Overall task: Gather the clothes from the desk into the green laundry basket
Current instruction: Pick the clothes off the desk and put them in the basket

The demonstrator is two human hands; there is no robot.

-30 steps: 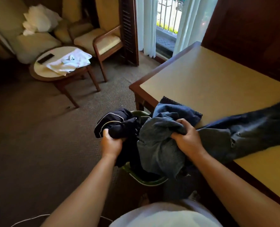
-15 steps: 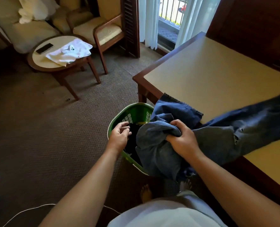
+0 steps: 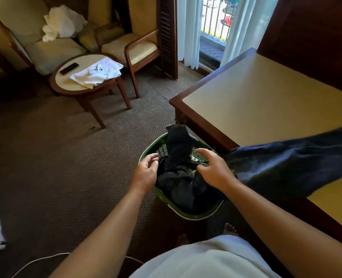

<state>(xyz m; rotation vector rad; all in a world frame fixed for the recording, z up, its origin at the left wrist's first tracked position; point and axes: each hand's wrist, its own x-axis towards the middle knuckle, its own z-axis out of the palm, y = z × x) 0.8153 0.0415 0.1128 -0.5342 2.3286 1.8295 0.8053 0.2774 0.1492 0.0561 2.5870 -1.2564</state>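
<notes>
The green laundry basket [image 3: 194, 214] stands on the carpet by the desk's near corner, filled with dark clothes [image 3: 178, 181]; one dark piece sticks up over its far rim. A dark blue pair of jeans [image 3: 290, 163] lies across the desk [image 3: 262, 101] edge, one end hanging down into the basket. My left hand [image 3: 146, 171] hovers over the basket's left rim, fingers apart, holding nothing. My right hand [image 3: 214, 167] hovers over the basket's right side, fingers spread, just beside the jeans and not gripping them.
A round side table [image 3: 82, 81] with a white cloth and a phone stands at the back left, with two cushioned armchairs [image 3: 138, 47] behind it. A white cable [image 3: 36, 261] runs across the carpet near my feet. Curtains and a balcony door are at the back.
My left hand dropped the dark garment into the basket and opened. My right hand let go of the bunched jeans, whose end now hangs into the basket.
</notes>
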